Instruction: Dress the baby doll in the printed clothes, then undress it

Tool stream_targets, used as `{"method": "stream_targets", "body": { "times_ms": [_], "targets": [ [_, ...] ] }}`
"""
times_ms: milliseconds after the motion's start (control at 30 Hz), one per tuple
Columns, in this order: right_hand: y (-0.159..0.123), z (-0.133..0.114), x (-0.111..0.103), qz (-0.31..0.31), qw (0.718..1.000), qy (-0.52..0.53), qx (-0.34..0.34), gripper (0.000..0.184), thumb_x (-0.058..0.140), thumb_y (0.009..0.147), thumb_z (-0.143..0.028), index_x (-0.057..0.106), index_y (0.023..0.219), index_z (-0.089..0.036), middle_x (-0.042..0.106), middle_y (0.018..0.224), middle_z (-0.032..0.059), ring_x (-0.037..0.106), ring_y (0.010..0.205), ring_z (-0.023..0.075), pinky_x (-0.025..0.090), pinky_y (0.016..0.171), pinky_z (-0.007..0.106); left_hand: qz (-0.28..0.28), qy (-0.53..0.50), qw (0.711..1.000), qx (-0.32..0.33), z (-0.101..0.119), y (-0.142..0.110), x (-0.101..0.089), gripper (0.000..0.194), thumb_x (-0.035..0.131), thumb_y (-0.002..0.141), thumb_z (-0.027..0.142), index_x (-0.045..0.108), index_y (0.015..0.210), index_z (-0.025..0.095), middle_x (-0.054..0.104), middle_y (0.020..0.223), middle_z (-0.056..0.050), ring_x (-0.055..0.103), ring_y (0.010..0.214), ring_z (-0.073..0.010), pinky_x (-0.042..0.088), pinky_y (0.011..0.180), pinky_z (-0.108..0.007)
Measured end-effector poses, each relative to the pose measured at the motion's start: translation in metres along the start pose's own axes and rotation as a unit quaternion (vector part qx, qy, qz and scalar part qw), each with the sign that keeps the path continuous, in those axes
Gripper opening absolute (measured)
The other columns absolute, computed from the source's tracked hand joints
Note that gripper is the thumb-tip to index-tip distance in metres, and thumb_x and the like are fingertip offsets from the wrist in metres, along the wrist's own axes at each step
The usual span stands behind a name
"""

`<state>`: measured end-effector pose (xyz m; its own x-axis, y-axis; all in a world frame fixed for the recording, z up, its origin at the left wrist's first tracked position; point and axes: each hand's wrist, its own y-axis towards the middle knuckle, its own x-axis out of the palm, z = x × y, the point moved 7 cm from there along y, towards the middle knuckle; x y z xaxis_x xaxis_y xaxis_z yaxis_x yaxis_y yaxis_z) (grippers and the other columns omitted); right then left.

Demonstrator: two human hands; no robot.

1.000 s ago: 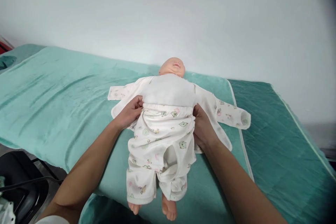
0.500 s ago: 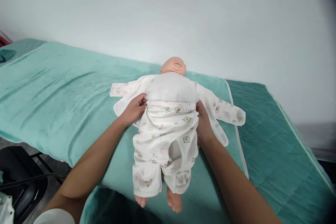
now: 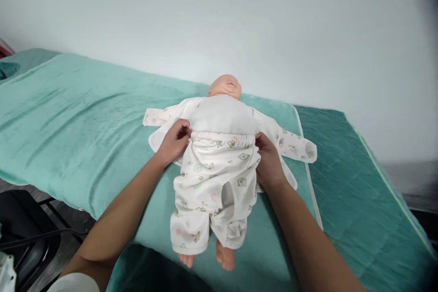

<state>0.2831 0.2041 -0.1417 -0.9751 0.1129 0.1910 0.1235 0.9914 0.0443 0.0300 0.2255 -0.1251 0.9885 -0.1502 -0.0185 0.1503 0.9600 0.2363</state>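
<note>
A baby doll (image 3: 224,86) lies on its back on a teal towel (image 3: 68,109), head toward the wall, bare feet toward me. It wears white printed trousers (image 3: 214,182) and lies on an open white printed jacket (image 3: 290,143) with both sleeves spread sideways. My left hand (image 3: 174,141) is closed on the trousers' waistband at the doll's left-of-frame side. My right hand (image 3: 268,162) grips the waistband on the other side, fingers curled into the cloth. The doll's white cloth torso is bare above the waistband.
The towel covers a padded table with a darker teal quilted cover (image 3: 359,182) showing at the right. A white wall stands close behind. A dark chair or stool (image 3: 23,232) stands on the floor at the lower left.
Both hands have drawn the trousers' waistband a little higher up the doll's torso, and the trouser legs have ridden up with it. The camera has shifted slightly.
</note>
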Motion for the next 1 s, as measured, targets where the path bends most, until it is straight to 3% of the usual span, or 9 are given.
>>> {"method": "stream_targets", "body": {
  "times_ms": [167, 300, 333, 400, 467, 533, 733, 867, 1000],
  "targets": [
    [0.002, -0.003, -0.019, 0.102, 0.987, -0.107, -0.057, 0.024, 0.075, 0.069, -0.026, 0.058, 0.086, -0.024, 0.061, 0.081, -0.0029, 0.058, 0.076, 0.0160, 0.045, 0.072, 0.031, 0.025, 0.064, 0.992, 0.109, 0.021, -0.004, -0.003, 0.008, 0.063, 0.087, 0.021, 0.062, 0.095, 0.022, 0.056, 0.100, -0.003, 0.055, 0.091, -0.0155, 0.045, 0.080, -0.030],
    [-0.009, -0.032, -0.018, 0.161, 0.951, -0.169, -0.203, 0.016, 0.069, 0.078, -0.024, 0.058, 0.090, -0.024, 0.060, 0.094, 0.0011, 0.058, 0.090, 0.0180, 0.046, 0.081, 0.034, -0.009, 0.158, 0.968, 0.195, 0.043, -0.012, 0.006, 0.010, 0.067, 0.087, 0.030, 0.065, 0.094, 0.023, 0.057, 0.102, -0.005, 0.056, 0.099, -0.0188, 0.046, 0.092, -0.038],
    [-0.014, -0.042, -0.013, 0.150, 0.940, -0.182, -0.247, 0.012, 0.068, 0.082, -0.023, 0.058, 0.090, -0.024, 0.059, 0.095, 0.0017, 0.058, 0.092, 0.0184, 0.046, 0.083, 0.035, -0.026, 0.180, 0.962, 0.206, 0.046, -0.014, 0.010, 0.012, 0.069, 0.087, 0.032, 0.065, 0.095, 0.023, 0.057, 0.102, -0.006, 0.056, 0.100, -0.0195, 0.045, 0.095, -0.039],
    [-0.021, -0.056, 0.004, 0.071, 0.921, -0.220, -0.312, 0.008, 0.067, 0.085, -0.023, 0.060, 0.089, -0.024, 0.058, 0.096, 0.0025, 0.057, 0.095, 0.0198, 0.046, 0.085, 0.037, -0.055, 0.218, 0.950, 0.216, 0.048, -0.017, 0.016, 0.019, 0.072, 0.084, 0.036, 0.064, 0.096, 0.024, 0.056, 0.104, -0.006, 0.054, 0.103, -0.0205, 0.045, 0.097, -0.040],
    [-0.026, -0.061, 0.023, -0.040, 0.899, -0.282, -0.334, 0.012, 0.070, 0.085, -0.025, 0.061, 0.093, -0.025, 0.060, 0.098, 0.0037, 0.057, 0.096, 0.0218, 0.045, 0.087, 0.040, -0.065, 0.256, 0.940, 0.214, 0.049, -0.020, 0.021, 0.026, 0.075, 0.081, 0.038, 0.063, 0.098, 0.024, 0.055, 0.107, -0.006, 0.052, 0.106, -0.0216, 0.043, 0.099, -0.041],
    [-0.028, -0.062, 0.034, -0.105, 0.881, -0.328, -0.325, 0.023, 0.074, 0.083, -0.029, 0.061, 0.101, -0.026, 0.060, 0.103, 0.0056, 0.056, 0.100, 0.0244, 0.046, 0.086, 0.042, -0.066, 0.287, 0.934, 0.204, 0.048, -0.020, 0.025, 0.031, 0.076, 0.079, 0.040, 0.061, 0.102, 0.024, 0.054, 0.111, -0.007, 0.050, 0.110, -0.0231, 0.041, 0.101, -0.042],
    [-0.018, -0.054, 0.040, -0.149, 0.886, -0.371, -0.237, 0.026, 0.075, 0.081, -0.039, 0.056, 0.092, -0.026, 0.052, 0.105, 0.0067, 0.051, 0.097, 0.0254, 0.045, 0.075, 0.038, -0.095, 0.292, 0.939, 0.158, 0.046, -0.016, 0.037, 0.035, 0.075, 0.078, 0.049, 0.061, 0.098, 0.024, 0.054, 0.110, -0.007, 0.047, 0.107, -0.0248, 0.039, 0.097, -0.040],
    [-0.014, -0.052, 0.046, -0.165, 0.876, -0.388, -0.233, 0.029, 0.074, 0.082, -0.042, 0.050, 0.082, -0.025, 0.048, 0.100, 0.0051, 0.048, 0.097, 0.0249, 0.042, 0.082, 0.040, -0.109, 0.289, 0.943, 0.119, 0.048, -0.010, 0.043, 0.027, 0.067, 0.086, 0.047, 0.058, 0.092, 0.022, 0.053, 0.106, -0.006, 0.046, 0.101, -0.0230, 0.040, 0.090, -0.037],
    [-0.010, -0.052, 0.050, -0.205, 0.871, -0.382, -0.229, 0.031, 0.068, 0.088, -0.042, 0.047, 0.075, -0.023, 0.046, 0.097, 0.0040, 0.047, 0.093, 0.0222, 0.041, 0.079, 0.038, -0.109, 0.338, 0.930, 0.097, 0.051, -0.005, 0.047, 0.030, 0.075, 0.079, 0.043, 0.055, 0.080, 0.021, 0.052, 0.098, -0.005, 0.045, 0.093, -0.0229, 0.039, 0.082, -0.035]
  ]
}}
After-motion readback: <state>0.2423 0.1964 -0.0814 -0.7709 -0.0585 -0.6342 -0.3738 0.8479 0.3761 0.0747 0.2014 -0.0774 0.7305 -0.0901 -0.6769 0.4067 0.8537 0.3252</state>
